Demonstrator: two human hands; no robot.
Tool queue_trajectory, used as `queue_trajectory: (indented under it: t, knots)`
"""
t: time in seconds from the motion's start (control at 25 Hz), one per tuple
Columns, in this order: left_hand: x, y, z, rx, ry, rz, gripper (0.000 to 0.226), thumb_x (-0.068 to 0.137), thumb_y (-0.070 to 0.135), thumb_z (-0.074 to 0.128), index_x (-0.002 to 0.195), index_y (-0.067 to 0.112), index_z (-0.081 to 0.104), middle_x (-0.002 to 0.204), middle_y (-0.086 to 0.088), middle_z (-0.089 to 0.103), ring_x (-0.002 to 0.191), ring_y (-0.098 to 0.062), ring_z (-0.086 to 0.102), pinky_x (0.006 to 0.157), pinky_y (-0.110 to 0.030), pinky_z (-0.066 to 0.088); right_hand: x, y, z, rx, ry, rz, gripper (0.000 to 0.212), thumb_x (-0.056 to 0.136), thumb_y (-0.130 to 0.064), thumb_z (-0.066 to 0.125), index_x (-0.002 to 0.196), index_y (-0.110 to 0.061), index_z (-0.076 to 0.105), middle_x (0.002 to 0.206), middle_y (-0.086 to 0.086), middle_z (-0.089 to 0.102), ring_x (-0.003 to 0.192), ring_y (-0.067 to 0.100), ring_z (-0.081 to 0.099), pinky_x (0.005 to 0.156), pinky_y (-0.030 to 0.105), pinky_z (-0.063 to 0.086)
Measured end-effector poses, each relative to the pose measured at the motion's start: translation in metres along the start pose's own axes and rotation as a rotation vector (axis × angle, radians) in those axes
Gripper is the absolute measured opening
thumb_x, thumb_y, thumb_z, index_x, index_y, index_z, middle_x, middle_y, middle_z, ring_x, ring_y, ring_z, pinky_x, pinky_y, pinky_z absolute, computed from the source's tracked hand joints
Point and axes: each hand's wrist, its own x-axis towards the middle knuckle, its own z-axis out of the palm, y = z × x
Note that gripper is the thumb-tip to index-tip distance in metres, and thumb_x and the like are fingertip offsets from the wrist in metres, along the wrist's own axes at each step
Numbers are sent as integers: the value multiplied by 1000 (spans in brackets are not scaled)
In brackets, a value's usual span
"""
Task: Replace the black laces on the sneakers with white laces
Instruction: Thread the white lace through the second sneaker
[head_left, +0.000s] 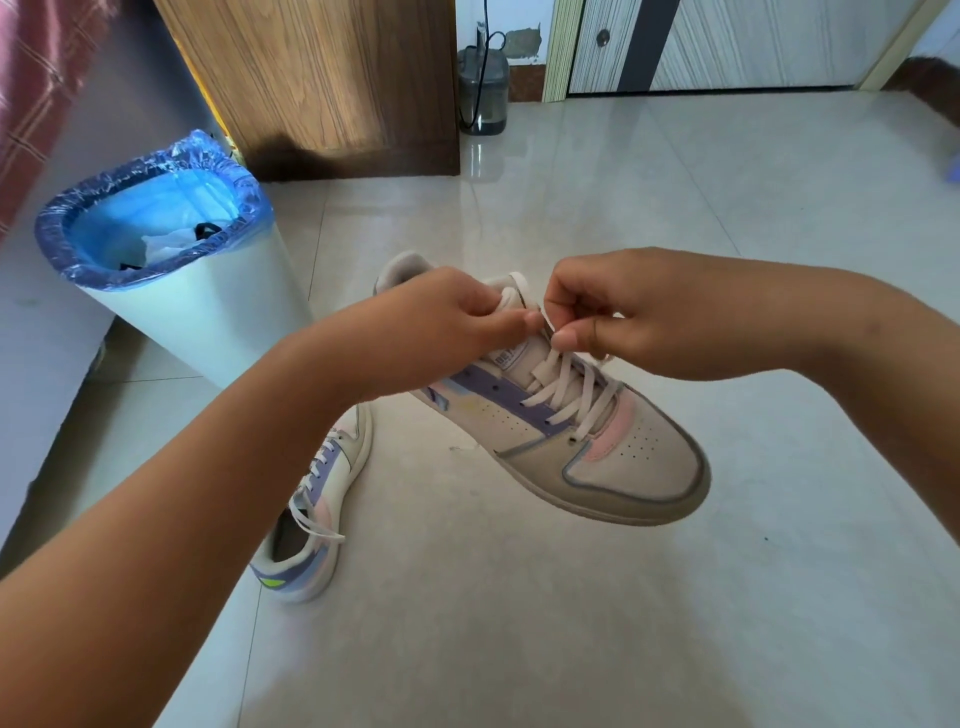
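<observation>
A beige, pink and purple sneaker (597, 457) hangs in the air above the floor, toe pointing right and toward me. White laces (563, 392) criss-cross its eyelets. My left hand (447, 322) pinches the lace ends at the tongue. My right hand (628, 312) pinches the same lace ends from the other side, fingers curled. A second matching sneaker (317, 525) with white laces lies on the floor below my left forearm. Something black (208, 229) lies in the bin; whether it is a lace I cannot tell.
A white bin (171, 291) with a blue liner stands on the left, holding white paper. A wooden cabinet (322, 88) is behind it, with a grey container (483, 88) and a door (727, 47) further back. The floor is pale glossy tile (571, 623).
</observation>
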Motion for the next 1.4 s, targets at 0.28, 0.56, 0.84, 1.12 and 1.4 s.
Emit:
queue_trajectory:
  t: [0.28, 0.56, 0.84, 1.12, 1.4]
  knots:
    - [-7, -5, 10, -669, -46, -109, 43, 50, 22, 76, 91, 10, 71, 92, -10, 74, 84, -24, 71, 75, -36, 59, 1, -1, 0, -396, 632, -74, 15, 91, -25, 58, 105, -19, 57, 106, -3, 50, 107, 21, 42, 91, 36, 31]
    - [-15, 7, 33, -1173, -96, -192, 49, 65, 5, 64, 113, 3, 63, 103, -13, 70, 92, -24, 68, 86, -42, 53, -25, 16, 47, -412, 756, -185, 36, 90, -35, 52, 108, -6, 64, 107, 9, 63, 98, 30, 57, 94, 37, 35]
    - [-26, 17, 28, -1474, -209, -123, 38, 75, 11, 57, 111, -1, 64, 107, -18, 67, 95, -29, 66, 91, -44, 50, -29, 31, 32, -405, 900, -434, 26, 94, -25, 54, 94, -4, 71, 98, 11, 68, 92, 27, 59, 87, 40, 39]
    - [-18, 10, 49, -1435, -75, -144, 41, 86, 12, 53, 126, 12, 55, 112, -9, 68, 100, -23, 66, 91, -40, 51, -21, 49, 48, -281, 927, -469, 14, 90, -14, 62, 92, -5, 73, 105, 13, 67, 103, 26, 60, 100, 42, 40]
    - [-4, -16, 111, -1051, 294, -70, 30, 91, -1, 52, 116, 14, 60, 109, -3, 70, 105, -16, 65, 91, -30, 50, -4, 49, 83, 91, 665, -147, 28, 86, -20, 65, 113, -13, 67, 115, 2, 63, 112, 17, 51, 99, 31, 39]
